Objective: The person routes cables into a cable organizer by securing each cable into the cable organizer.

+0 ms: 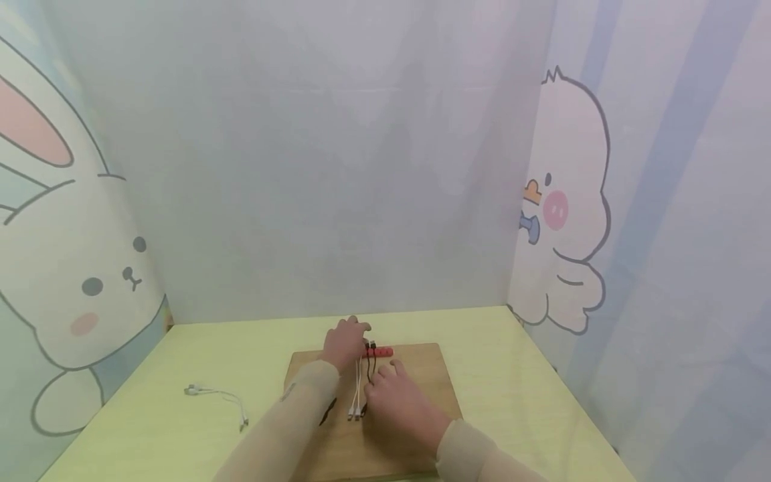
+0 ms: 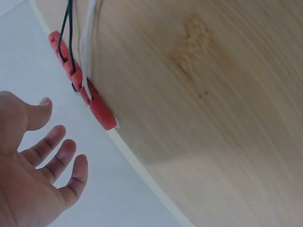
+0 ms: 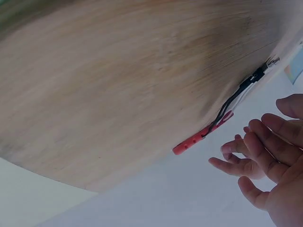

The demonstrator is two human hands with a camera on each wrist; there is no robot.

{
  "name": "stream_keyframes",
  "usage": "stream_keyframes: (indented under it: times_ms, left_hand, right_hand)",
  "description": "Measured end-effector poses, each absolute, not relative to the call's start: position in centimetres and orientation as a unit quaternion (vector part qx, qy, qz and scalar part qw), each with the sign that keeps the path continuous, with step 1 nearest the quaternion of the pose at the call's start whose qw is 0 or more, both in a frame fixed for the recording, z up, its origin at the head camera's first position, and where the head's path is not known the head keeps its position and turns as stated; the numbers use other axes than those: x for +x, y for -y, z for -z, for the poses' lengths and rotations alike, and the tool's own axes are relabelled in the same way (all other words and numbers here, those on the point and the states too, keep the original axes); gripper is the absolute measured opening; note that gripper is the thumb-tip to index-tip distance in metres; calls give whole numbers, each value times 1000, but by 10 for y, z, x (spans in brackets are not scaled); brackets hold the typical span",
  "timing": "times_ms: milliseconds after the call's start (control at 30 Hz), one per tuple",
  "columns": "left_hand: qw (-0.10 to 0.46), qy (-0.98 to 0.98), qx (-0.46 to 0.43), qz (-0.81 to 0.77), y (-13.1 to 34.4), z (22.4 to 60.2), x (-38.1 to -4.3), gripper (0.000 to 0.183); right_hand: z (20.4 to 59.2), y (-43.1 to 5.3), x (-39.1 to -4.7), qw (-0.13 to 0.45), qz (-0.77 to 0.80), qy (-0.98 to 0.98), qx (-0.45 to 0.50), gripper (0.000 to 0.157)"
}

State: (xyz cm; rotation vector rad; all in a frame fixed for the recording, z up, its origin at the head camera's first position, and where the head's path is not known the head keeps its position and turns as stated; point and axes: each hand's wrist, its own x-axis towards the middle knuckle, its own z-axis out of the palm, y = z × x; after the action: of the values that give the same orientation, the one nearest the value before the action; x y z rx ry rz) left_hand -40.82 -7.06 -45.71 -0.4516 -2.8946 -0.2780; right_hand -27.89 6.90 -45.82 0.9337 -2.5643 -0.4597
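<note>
A red cable holder strip point(image 1: 383, 351) is fixed along the far edge of a wooden board point(image 1: 424, 375). White cables point(image 2: 86, 45) and black cables point(image 2: 70, 28) are seated in its slots and trail over the board. My left hand point(image 1: 345, 345) hovers by the strip's left end, fingers loosely bent and holding nothing, as the left wrist view shows. Above the board's middle, my right hand point(image 1: 402, 402) hangs relaxed beside the cables. Its fingers point(image 3: 265, 146) are spread and grip nothing. The white connectors point(image 1: 354, 413) lie just left of it.
A short white branching cable point(image 1: 219, 392) lies on the yellow table point(image 1: 150, 428) left of the board. A black cable end point(image 1: 328, 410) shows beside the left sleeve. Cartoon-printed curtains point(image 1: 337, 167) enclose the table at the back and sides.
</note>
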Motion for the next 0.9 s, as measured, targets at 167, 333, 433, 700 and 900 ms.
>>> stream_keyframes:
  times_ms: [167, 333, 433, 700, 900]
  left_hand:
    - [97, 978, -147, 109, 79, 453, -401, 32]
    - [108, 978, -152, 93, 89, 447, -393, 33]
    - [121, 977, -153, 84, 95, 440, -385, 32]
    - [156, 972, -152, 85, 116, 429, -369, 27]
    - [164, 972, -138, 93, 133, 425, -358, 23]
  right_hand:
    - [453, -65, -279, 172, 149, 919, 322, 23]
    - [450, -61, -280, 156, 148, 925, 314, 23]
    - [448, -58, -280, 167, 154, 921, 316, 21]
    - [441, -50, -278, 164, 145, 922, 320, 21]
    - [437, -41, -275, 123, 127, 931, 319, 27]
